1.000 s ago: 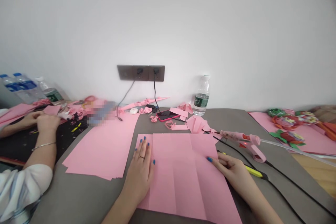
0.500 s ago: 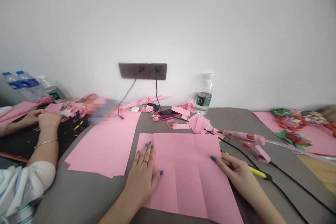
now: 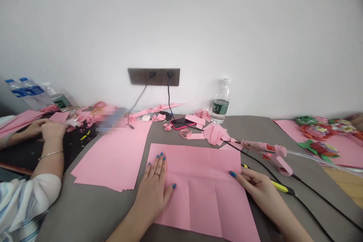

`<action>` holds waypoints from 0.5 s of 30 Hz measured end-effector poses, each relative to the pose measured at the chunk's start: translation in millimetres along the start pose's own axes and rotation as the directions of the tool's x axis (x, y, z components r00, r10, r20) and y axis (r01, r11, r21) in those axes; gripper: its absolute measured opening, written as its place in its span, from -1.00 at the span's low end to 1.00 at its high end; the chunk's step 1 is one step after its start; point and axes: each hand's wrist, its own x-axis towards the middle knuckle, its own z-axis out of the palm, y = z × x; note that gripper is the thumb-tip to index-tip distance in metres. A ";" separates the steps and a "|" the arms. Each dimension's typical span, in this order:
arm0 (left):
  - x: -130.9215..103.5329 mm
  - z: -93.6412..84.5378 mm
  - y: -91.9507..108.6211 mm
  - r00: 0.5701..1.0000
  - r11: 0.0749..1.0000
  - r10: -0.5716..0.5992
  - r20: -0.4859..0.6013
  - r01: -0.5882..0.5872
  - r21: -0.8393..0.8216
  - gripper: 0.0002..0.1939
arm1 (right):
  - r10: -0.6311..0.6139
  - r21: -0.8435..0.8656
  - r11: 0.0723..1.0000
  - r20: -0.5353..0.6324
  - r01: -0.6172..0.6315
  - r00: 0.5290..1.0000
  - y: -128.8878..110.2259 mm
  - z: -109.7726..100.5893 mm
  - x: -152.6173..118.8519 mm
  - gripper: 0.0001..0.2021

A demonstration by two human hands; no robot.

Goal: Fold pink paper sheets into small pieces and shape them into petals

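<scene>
A creased pink sheet (image 3: 198, 189) lies on the grey table surface before me, with fold lines running across and along it. My left hand (image 3: 154, 185) rests flat on its left part, palm down, fingers stretched out. At the right edge, my right hand (image 3: 255, 185) pinches the sheet, thumb on top and the other fingers beneath or beside the edge. Just beyond that hand are a yellow cutter (image 3: 279, 186) and a pink glue gun (image 3: 280, 160) with a red light. A folded pink paper piece (image 3: 215, 134) touches the area behind the sheet.
Pink sheets (image 3: 113, 159) are stacked at left. A phone (image 3: 183, 123), a water bottle (image 3: 220, 102) and black cables stand or lie behind. Paper flowers (image 3: 320, 147) are at right. Another person's hands (image 3: 52, 128) work with paper at far left.
The sheet's right part has spread slightly outward and lies flatter, its upper left fold edge no longer showing. My right hand has shifted slightly right; my left hand has stayed put.
</scene>
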 end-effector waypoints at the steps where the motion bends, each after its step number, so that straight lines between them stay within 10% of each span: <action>1: 0.1 -0.3 -0.1 1.000 1.000 0.000 0.000 0.000 0.005 -0.18 | 0.017 0.012 1.000 0.037 -0.018 0.999 -0.5 -0.1 -0.2 -0.57; 15: -0.4 -5.6 -2.5 1.000 0.999 0.017 -0.013 -0.017 -0.043 -0.17 | 0.020 0.048 0.999 0.102 -0.025 0.995 -10.2 -4.1 -2.7 -0.56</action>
